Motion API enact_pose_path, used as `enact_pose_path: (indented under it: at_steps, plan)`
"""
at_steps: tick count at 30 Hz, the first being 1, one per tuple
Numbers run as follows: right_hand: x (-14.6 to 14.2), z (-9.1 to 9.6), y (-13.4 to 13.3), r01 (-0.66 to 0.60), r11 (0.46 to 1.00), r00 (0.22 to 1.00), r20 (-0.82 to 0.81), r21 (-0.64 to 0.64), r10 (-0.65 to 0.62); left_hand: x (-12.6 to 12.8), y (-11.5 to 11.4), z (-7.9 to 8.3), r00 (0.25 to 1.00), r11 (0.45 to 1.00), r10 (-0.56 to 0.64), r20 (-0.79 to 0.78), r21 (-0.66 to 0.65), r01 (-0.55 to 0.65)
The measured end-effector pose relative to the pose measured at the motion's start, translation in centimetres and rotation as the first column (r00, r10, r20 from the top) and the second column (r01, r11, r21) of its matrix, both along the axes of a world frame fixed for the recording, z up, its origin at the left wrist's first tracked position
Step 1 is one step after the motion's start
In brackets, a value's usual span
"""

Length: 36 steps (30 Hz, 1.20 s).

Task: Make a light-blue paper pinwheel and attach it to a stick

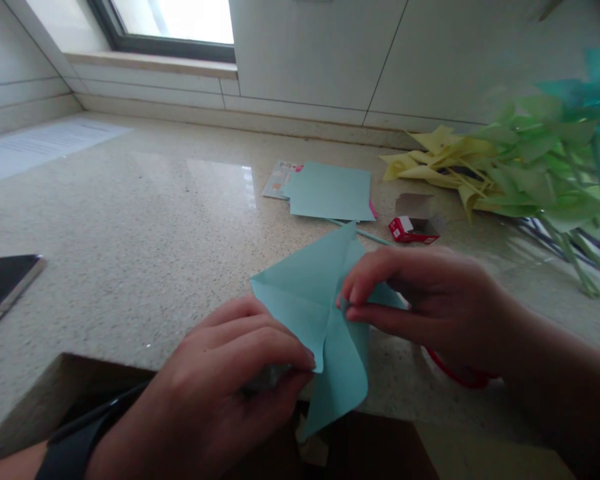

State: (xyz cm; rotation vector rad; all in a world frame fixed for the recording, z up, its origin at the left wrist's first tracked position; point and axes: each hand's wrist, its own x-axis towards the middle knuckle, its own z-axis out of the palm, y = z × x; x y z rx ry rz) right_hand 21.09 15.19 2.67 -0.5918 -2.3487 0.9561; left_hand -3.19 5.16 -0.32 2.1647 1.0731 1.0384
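Note:
A light blue-green sheet of paper (300, 280) is held above the counter, with crease lines and slits running in from its corners. My left hand (235, 373) pinches one of its lower corners between thumb and fingertips. A pointed flap hangs down just right of those fingers. My right hand (425, 293) is closed in a pinch near the paper's middle. Between its thumb and forefinger shows a small grey piece (345, 305), too small to name. Part of the sheet's right side is hidden behind this hand.
More blue-green square sheets (330, 190) lie farther back, with a thin stick (373, 235) beside them. A small open red box (413, 230) stands to their right. Yellow paper pinwheels (440, 157) and green ones (545, 160) fill the right. Red scissor-like handles (457, 377) lie beneath my right wrist.

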Motion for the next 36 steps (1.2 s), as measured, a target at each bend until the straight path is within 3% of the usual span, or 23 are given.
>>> enact_pose_path:
  at_steps: [6, 22, 26, 36]
  plan:
    - [-1.0, 0.3, -0.2, -0.11, 0.992, 0.994, 0.007, 0.058, 0.109, 0.0, 0.0, 0.0, 1.0, 1.0, 0.014, 0.002, -0.002, -0.014]
    - [-1.7, 0.5, -1.5, -0.031, 0.991, 0.999, -0.016, 0.131, 0.033, 0.2, 0.2, 0.3, 0.998, 0.999, 0.033, 0.047, 0.016, -0.034]
    - [-2.0, 0.6, -2.0, 0.0, 0.996, 1.0, -0.031, 0.089, 0.003, 0.2, 0.1, 0.7, 0.999, 0.999, 0.024, 0.048, 0.034, -0.026]
    - [-1.7, 0.8, -2.8, -0.052, 0.997, 0.999, -0.004, 0.063, 0.052, 0.3, 0.0, 0.7, 0.998, 0.998, 0.055, 0.025, 0.034, -0.055]
